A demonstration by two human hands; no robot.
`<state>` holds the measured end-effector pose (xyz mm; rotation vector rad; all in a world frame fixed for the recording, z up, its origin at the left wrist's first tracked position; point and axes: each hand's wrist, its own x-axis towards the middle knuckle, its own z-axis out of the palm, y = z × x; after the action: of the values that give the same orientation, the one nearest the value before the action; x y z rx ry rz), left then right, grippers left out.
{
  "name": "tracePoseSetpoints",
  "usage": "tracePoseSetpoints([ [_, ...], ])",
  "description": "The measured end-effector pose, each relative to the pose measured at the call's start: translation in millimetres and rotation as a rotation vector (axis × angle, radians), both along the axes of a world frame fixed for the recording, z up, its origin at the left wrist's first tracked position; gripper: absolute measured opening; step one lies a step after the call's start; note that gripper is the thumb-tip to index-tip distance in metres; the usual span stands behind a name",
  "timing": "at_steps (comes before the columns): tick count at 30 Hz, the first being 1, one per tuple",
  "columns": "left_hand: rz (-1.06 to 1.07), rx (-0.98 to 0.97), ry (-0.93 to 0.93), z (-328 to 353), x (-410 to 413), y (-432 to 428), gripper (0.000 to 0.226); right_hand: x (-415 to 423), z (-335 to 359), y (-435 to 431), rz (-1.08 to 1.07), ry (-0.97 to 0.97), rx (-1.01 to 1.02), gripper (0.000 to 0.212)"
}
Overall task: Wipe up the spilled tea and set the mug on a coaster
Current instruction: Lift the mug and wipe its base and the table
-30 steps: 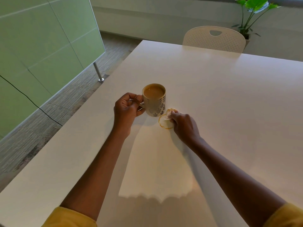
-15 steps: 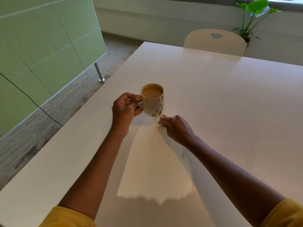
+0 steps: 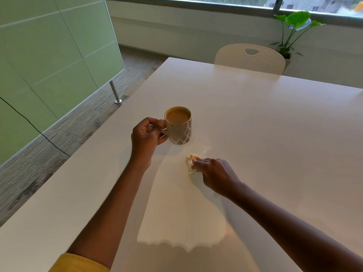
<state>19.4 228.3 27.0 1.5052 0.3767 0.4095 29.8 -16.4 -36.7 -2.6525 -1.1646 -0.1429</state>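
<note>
A beige mug [image 3: 179,130] with a dark leaf pattern holds milky tea and stands on the white table [image 3: 265,118]. My left hand [image 3: 146,137] grips its handle from the left. My right hand [image 3: 213,173] presses a crumpled, tea-stained tissue [image 3: 191,160] onto the table just right of and nearer than the mug. A faint wet smear [image 3: 205,149] glistens between the tissue and the mug. No coaster is in view.
A white perforated chair [image 3: 250,58] stands at the table's far edge, with a potted plant [image 3: 292,30] behind it. A green partition [image 3: 49,55] and its metal leg [image 3: 115,93] are to the left over the floor. The table's left edge runs close to my left arm.
The brown ring of tea beside the mug is wiped away. My right hand has pulled the tissue back toward me, away from the mug. The mug stays in my left hand.
</note>
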Motion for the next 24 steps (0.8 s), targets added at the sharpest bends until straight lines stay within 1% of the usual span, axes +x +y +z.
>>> tracePoseSetpoints([
  [2, 0.003, -0.009, 0.002, -0.5, -0.1, -0.2, 0.009, -0.4, 4.8, -5.7, -0.028, 0.025, -0.010, 0.033],
  [3, 0.004, -0.018, 0.001, -0.8, -0.2, -0.2, 0.010, 2.0, 9.6, -8.4, -0.067, 0.077, 0.014, 0.034],
  [4, 0.003, -0.026, 0.001, -1.1, -0.3, -0.2, 0.011, 6.0, 16.1, -11.0, -0.121, 0.161, 0.079, 0.032],
  [5, 0.002, -0.030, 0.003, -1.6, -0.5, -0.3, 0.011, 12.2, 23.3, -14.0, -0.197, 0.271, 0.212, 0.026],
  [6, 0.002, -0.032, 0.005, -2.1, -0.8, -0.3, 0.011, 19.7, 30.8, -17.4, -0.295, 0.418, 0.393, 0.019],
  [7, 0.003, -0.032, 0.007, -2.5, -1.1, -0.4, 0.011, 27.2, 38.0, -21.0, -0.404, 0.604, 0.583, 0.013],
  [8, 0.004, -0.028, 0.008, -2.8, -1.4, -0.4, 0.011, 34.2, 43.7, -23.9, -0.495, 0.794, 0.733, 0.009],
  [9, 0.005, -0.022, 0.010, -3.3, -1.9, -0.3, 0.010, 40.6, 47.1, -25.7, -0.557, 0.926, 0.806, 0.007],
  [10, 0.004, -0.018, 0.010, -3.6, -2.4, -0.5, 0.009, 45.8, 48.4, -26.6, -0.604, 0.965, 0.787, 0.007],
  [11, 0.003, -0.015, 0.010, -3.8, -2.8, -0.7, 0.008, 50.2, 46.1, -27.0, -0.641, 0.927, 0.725, 0.007],
  [12, 0.002, -0.016, 0.009, -4.2, -3.0, -0.9, 0.008, 53.3, 42.1, -26.8, -0.662, 0.818, 0.645, 0.008],
  [14, 0.001, -0.018, 0.009, -4.9, -3.0, -1.4, 0.008, 54.7, 33.5, -23.6, -0.637, 0.530, 0.492, 0.018],
  [15, 0.001, -0.020, 0.009, -5.3, -2.8, -1.6, 0.008, 52.8, 30.5, -21.3, -0.611, 0.404, 0.421, 0.019],
  [18, -0.002, -0.021, 0.008, -6.4, -1.9, -2.9, 0.008, 46.6, 23.2, -15.4, -0.549, 0.141, 0.247, 0.013],
  [21, -0.006, -0.031, 0.006, -6.1, -1.0, -3.6, 0.006, 44.0, 18.3, -12.6, -0.478, 0.050, 0.190, 0.015],
  [24, -0.007, -0.027, 0.002, -5.9, -0.5, -3.2, 0.006, 40.0, 20.1, -15.5, -0.379, 0.062, 0.160, 0.020],
])
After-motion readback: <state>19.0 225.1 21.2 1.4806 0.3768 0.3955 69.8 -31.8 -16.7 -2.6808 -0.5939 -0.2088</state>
